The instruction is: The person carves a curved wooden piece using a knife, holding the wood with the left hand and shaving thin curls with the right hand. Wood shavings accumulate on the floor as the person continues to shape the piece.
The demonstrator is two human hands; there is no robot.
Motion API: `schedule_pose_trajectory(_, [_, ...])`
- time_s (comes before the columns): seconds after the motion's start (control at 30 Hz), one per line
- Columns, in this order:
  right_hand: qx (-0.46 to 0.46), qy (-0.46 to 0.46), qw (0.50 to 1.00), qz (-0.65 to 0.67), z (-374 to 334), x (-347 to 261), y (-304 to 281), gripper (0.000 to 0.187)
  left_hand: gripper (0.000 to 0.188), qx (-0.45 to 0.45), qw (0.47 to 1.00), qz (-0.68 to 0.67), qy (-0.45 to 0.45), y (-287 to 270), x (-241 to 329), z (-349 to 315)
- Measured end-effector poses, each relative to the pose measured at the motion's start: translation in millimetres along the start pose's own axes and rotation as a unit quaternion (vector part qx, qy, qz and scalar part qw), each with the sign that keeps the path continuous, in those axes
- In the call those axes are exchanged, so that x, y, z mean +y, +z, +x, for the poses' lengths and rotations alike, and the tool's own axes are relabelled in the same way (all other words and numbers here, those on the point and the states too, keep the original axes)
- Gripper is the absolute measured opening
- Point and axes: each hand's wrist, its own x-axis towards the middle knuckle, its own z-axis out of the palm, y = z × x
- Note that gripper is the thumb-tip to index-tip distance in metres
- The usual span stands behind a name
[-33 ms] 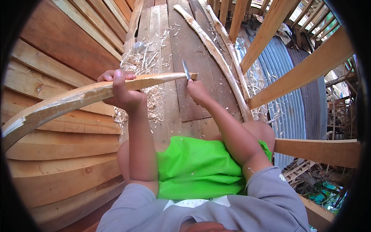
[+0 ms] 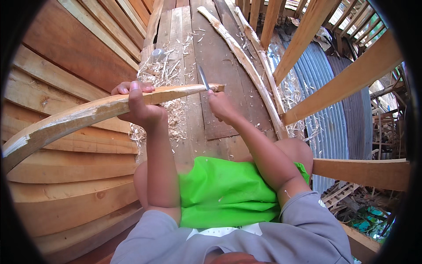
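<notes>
A long, curved wooden pole (image 2: 94, 109) with pale shaved faces slants in from the left and tapers to a tip in front of me. My left hand (image 2: 145, 108) grips it from below, thumb upright on the near side and fingers over the far side. Closed around a knife handle, my right hand (image 2: 221, 107) is just below the pole's tapered end. The knife blade (image 2: 203, 78) crosses the wood there, pointing away and slightly left. Curled wood shavings (image 2: 176, 119) lie on the floor beneath. A bright green cloth (image 2: 228, 189) covers my lap.
A plank wall (image 2: 74, 167) rises close on the left. Two peeled poles, a nearer one (image 2: 244, 59) and a farther one (image 2: 260, 49), lie on the right of the board floor. Wooden railing posts (image 2: 347, 77) stand beyond, over corrugated metal sheets (image 2: 321, 114). A clear cup (image 2: 157, 54) rests among shavings.
My right hand and the knife have shifted slightly left along the pole, away from its tip, and the blade tilts more to the left. My left hand keeps its hold.
</notes>
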Motion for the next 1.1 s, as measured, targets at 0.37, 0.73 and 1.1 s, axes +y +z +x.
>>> schedule_pose_trajectory(0.37, [0.034, -0.078, 0.995, -0.046, 5.8, 7.8, 11.6, 0.052, 0.02, 0.002, 1.0, -0.003, -0.002, 0.5, 2.3, 0.0])
schedule_pose_trajectory(0.73, [0.043, 0.044, 0.998, 0.025, 11.4, 6.8, -0.4, 0.055, 0.02, -0.004, 1.0, -0.003, -0.007, 0.5, 5.0, 0.2])
schedule_pose_trajectory(1.1, [0.013, -0.021, 0.999, 0.029, -3.4, -2.7, 8.1, 0.05, 0.023, -0.013, 1.0, -0.013, -0.013, -4.8, 3.8, -0.3])
